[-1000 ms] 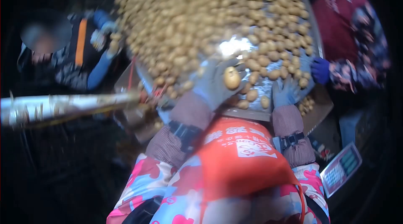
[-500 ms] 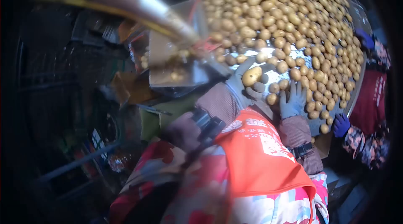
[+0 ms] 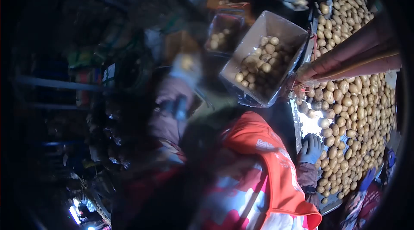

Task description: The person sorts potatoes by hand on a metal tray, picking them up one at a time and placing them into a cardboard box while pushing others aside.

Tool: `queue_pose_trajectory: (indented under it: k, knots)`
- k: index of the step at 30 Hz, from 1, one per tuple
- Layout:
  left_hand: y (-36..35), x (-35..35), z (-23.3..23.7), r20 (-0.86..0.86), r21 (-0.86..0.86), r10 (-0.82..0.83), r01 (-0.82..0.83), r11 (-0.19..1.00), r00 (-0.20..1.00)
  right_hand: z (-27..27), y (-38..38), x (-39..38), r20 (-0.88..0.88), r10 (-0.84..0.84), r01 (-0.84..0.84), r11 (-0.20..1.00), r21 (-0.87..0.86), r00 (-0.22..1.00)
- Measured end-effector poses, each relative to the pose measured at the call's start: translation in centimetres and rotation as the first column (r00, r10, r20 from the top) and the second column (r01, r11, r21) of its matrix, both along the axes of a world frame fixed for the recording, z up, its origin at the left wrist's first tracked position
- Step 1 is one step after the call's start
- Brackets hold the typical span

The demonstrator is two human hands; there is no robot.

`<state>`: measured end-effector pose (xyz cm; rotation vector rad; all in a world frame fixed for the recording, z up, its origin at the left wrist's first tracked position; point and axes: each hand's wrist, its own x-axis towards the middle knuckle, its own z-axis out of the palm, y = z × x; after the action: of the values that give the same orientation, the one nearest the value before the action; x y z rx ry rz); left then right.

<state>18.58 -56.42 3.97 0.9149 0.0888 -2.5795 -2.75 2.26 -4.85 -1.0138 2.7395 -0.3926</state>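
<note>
My left hand [image 3: 186, 68], gloved and blurred by motion, is closed around a potato [image 3: 187, 62] beside a brown cardboard box [image 3: 174, 44]. My right hand [image 3: 311, 148], in a grey glove, lies with spread fingers at the near edge of the sorting table [image 3: 297, 130], next to many loose potatoes [image 3: 345, 122]. Between my hands and farther forward stands a plastic-lined box [image 3: 248, 44] partly filled with potatoes [image 3: 266, 67].
A co-worker's gloved hands [image 3: 295, 2] hold potatoes at the top. Purple-gloved hands [image 3: 368, 180] of another person are at the lower right. A reddish wrapped post [image 3: 353, 55] crosses the table. A smaller lined box [image 3: 224, 31] stands behind.
The view has turned left. My left hand has moved from the table to the left with a potato. My right hand remains at the table edge. The lined box now shows fully.
</note>
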Motion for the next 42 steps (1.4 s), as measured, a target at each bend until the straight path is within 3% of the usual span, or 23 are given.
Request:
queue_pose_trajectory:
  k: [1, 3, 5, 6, 7, 8, 10, 12, 13, 16, 17, 19, 23, 25, 27, 29, 30, 33, 36, 39, 41, 42]
  knots:
    - [-4.7, 0.2, 1.4, 0.058, -0.088, 0.145, -0.139, 0.986, 0.988, 0.0, 0.0, -0.2, 0.025, -0.003, 0.005, 0.996, -0.094, 1.0]
    - [-8.3, -1.0, 2.4, 0.29, -0.332, 0.211, -0.109, 0.937, 0.933, 1.5, 0.5, 0.1, 0.054, -0.02, 0.03, 0.981, -0.19, 0.998]
    - [-7.0, -4.6, 1.6, 0.392, -0.395, -0.028, 0.196, 0.897, 0.919, 1.8, 0.3, 0.6, 0.006, -0.062, 0.062, 0.979, -0.192, 0.998]
    - [-4.3, -7.1, 0.9, 0.406, -0.366, -0.222, 0.38, 0.849, 0.886, 3.3, -0.2, -0.1, 0.203, -0.127, 0.114, 0.991, 0.074, 0.971]
    - [-0.7, -9.7, 0.5, 0.41, -0.325, -0.418, 0.557, 0.764, 0.811, 4.6, -0.3, 0.0, 0.224, -0.188, 0.15, 0.973, 0.177, 0.956]
    - [3.4, -11.9, 0.0, 0.406, -0.277, -0.599, 0.718, 0.639, 0.69, 3.9, 0.7, 1.3, 0.018, -0.2, 0.2, 0.98, -0.015, 0.98]
    - [11.7, -14.8, -0.6, 0.384, -0.178, -0.843, 0.926, 0.332, 0.376, 2.8, 1.6, 2.9, -0.23, -0.386, 0.321, 0.906, -0.276, 0.893]
    - [19.0, -16.8, -0.9, 0.354, -0.129, -0.929, 0.989, 0.067, 0.109, 3.2, 3.1, 3.9, -0.293, -0.474, 0.436, 0.88, -0.187, 0.83]
    - [22.1, -17.4, -1.0, 0.36, -0.12, -0.932, 0.993, -0.012, 0.033, 3.4, 3.8, 3.8, -0.32, -0.499, 0.477, 0.866, -0.149, 0.805]
    - [32.0, -19.5, -0.5, 0.404, -0.116, -0.914, 0.99, -0.078, -0.025, 4.3, 7.7, 4.7, -0.16, -0.582, 0.528, 0.801, -0.283, 0.797]
    - [33.9, -19.9, -0.8, 0.408, -0.156, -0.912, 0.98, -0.122, -0.049, 4.4, 9.1, 5.6, -0.031, -0.614, 0.577, 0.757, -0.307, 0.789]
    - [37.5, -22.0, -1.4, 0.412, -0.237, -0.906, 0.948, -0.212, -0.099, 4.7, 11.9, 7.2, -0.142, -0.678, 0.608, 0.717, -0.34, 0.721]
    - [40.4, -23.8, -4.6, 0.479, -0.209, -0.873, 0.954, -0.214, -0.091, 4.4, 18.5, 10.4, -0.175, -0.7, 0.664, 0.713, -0.225, 0.693]
    - [40.6, -24.1, -5.4, 0.521, -0.18, -0.848, 0.959, -0.218, -0.095, 0.8, 23.4, 8.4, -0.078, -0.861, 0.828, 0.455, 0.328, 0.503]
    - [40.4, -24.0, -6.2, 0.544, -0.159, -0.834, 0.966, -0.203, -0.086, -1.7, 29.1, 7.2, -0.311, -0.895, 0.891, 0.396, -0.223, 0.321]
    - [40.9, -24.5, -6.1, 0.573, -0.125, -0.818, 0.979, -0.159, -0.06, 2.5, 32.0, 0.8, -0.251, -0.903, 0.912, 0.388, -0.133, 0.347]
    - [41.6, -24.5, -5.9, 0.589, -0.095, -0.807, 0.988, -0.123, -0.044, 1.1, 33.8, -1.6, -0.379, -0.783, 0.846, 0.533, 0.002, 0.494]
    - [42.0, -24.2, -5.8, 0.64, -0.06, -0.767, 0.994, -0.096, -0.035, 0.9, 27.9, -9.1, -0.189, -0.944, 0.962, 0.26, 0.081, 0.271]
    - [42.5, -24.7, -5.8, 0.69, -0.033, -0.722, 0.995, -0.096, -0.047, 0.7, 23.7, -8.3, 0.039, -0.913, 0.904, 0.395, -0.162, 0.406]
    - [42.5, -24.8, -5.8, 0.685, -0.058, -0.726, 0.99, -0.128, -0.054, 1.5, 25.5, -3.3, -0.015, -0.785, 0.757, 0.603, -0.251, 0.619]
    - [42.6, -24.8, -5.1, 0.69, -0.088, -0.722, 0.984, -0.158, -0.054, -0.4, 28.1, 0.8, -0.269, -0.656, 0.668, 0.742, -0.056, 0.705]
    - [42.5, -24.6, -5.7, 0.671, -0.075, -0.741, 0.992, -0.099, -0.023, 0.0, 28.0, 2.0, -0.2, -0.686, 0.697, 0.716, -0.015, 0.7]
